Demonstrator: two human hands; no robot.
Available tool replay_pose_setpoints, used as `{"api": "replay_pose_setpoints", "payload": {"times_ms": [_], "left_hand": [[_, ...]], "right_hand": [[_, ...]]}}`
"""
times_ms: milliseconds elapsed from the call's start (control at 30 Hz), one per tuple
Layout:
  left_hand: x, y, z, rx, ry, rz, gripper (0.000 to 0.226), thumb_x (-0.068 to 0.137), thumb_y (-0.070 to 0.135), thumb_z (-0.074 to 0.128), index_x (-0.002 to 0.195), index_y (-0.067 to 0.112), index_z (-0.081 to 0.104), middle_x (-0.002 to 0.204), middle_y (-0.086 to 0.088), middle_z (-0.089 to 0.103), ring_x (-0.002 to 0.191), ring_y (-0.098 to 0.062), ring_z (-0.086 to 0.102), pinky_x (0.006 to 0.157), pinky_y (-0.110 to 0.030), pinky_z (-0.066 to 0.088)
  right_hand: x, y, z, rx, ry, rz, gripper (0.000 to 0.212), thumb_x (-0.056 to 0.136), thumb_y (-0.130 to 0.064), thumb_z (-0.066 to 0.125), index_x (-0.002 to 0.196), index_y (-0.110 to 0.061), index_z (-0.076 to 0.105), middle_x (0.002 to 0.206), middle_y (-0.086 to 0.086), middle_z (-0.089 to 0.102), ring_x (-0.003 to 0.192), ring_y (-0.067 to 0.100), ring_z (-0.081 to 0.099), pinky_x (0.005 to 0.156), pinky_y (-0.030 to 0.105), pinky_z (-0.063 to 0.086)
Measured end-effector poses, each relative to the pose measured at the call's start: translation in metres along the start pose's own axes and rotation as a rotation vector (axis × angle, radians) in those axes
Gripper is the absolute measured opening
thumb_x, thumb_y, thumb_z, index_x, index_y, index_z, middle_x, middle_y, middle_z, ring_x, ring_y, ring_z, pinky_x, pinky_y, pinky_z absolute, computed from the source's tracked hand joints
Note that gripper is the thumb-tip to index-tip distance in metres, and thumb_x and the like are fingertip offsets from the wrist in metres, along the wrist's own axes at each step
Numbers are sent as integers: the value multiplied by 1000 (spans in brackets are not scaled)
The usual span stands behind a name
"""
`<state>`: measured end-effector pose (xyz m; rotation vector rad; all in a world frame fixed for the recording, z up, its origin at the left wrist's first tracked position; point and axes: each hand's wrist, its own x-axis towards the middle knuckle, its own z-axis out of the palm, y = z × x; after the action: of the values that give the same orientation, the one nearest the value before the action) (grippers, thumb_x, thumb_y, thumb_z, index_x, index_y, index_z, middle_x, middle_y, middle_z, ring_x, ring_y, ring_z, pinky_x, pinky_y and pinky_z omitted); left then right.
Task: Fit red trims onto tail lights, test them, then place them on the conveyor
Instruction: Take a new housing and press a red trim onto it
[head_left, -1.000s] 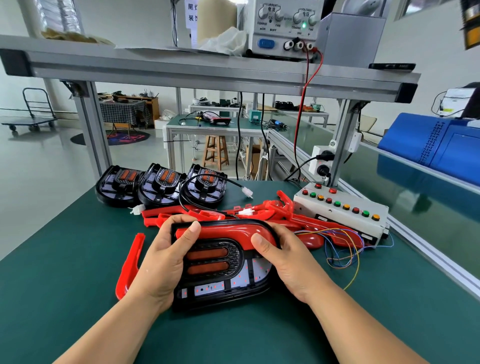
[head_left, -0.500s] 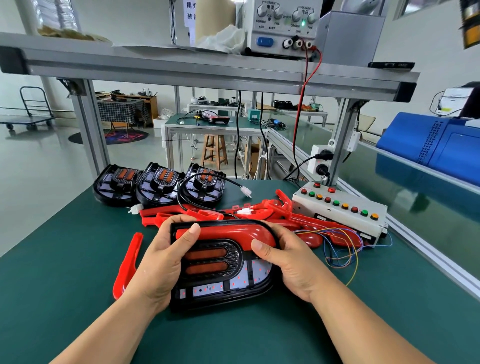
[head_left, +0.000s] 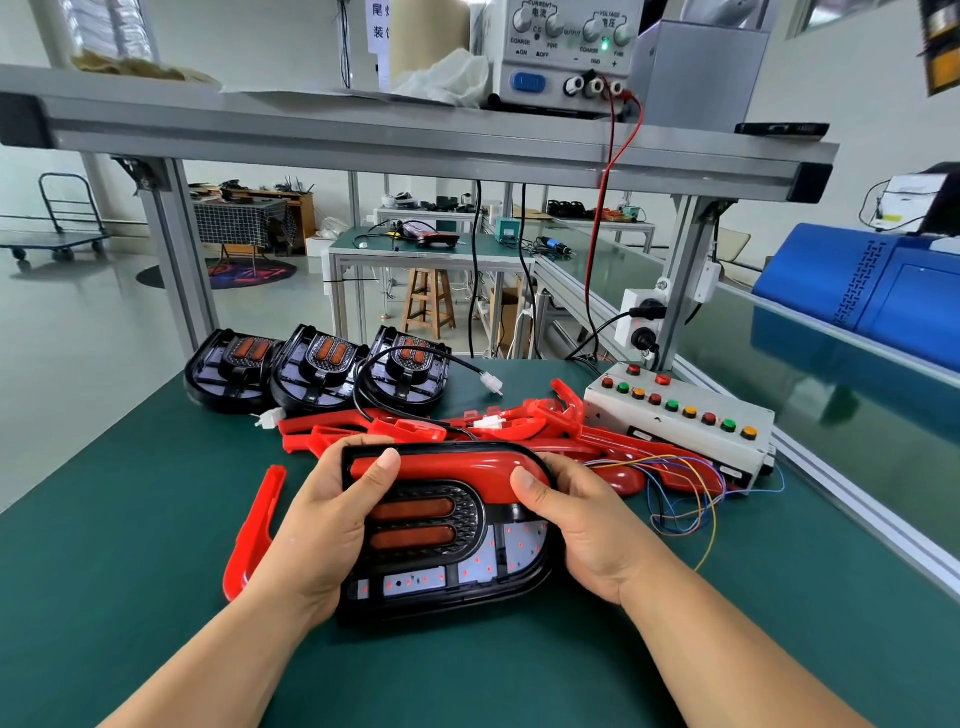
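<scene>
hands grip tail light (head_left: 441, 540): left hand (head_left: 322, 530), right hand (head_left: 587, 530); thumbs pressing red trim (head_left: 452, 464)

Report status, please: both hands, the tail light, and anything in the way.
Left hand and right hand hold the tail light, thumbs on red trim. Not yet on conveyor. Loose trims, wires close behind.
</scene>
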<state>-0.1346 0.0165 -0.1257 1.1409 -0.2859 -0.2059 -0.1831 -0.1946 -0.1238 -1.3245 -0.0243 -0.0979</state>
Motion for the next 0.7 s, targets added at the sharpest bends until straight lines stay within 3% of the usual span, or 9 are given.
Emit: {"api": "replay_pose_setpoints", "payload": {"times_ms": [333, 567, 700], "left_hand": [[1, 2, -3, -14, 6, -17, 27, 78, 36, 69, 100, 20, 65, 102, -27, 71, 89, -46, 71, 66, -57, 57], [-3, 7, -4, -9, -1, 0, 33, 75, 34, 70, 103, 20, 61, 100, -31, 70, 87, -50, 70, 68, -61, 55], [-4, 7, 0, -7, -4, 7, 34, 71, 35, 75, 99, 23, 61, 99, -29, 70, 85, -50, 70, 67, -61, 56]], "right_hand": [[-2, -4, 5, 70, 10, 28, 43, 68, -20, 74, 108, -8, 66, 99, 8, 76, 89, 20, 72, 75, 28, 58], [-5, -7, 2, 108, -95, 85, 39, 81, -16, 71, 116, 0, 67, 117, 23, 68, 108, 34, 65, 101, 47, 49], [-5, -7, 1, 146, -68, 37, 40, 76, -12, 72, 113, -24, 66, 111, 10, 71, 98, 26, 68, 85, 34, 56]]}}
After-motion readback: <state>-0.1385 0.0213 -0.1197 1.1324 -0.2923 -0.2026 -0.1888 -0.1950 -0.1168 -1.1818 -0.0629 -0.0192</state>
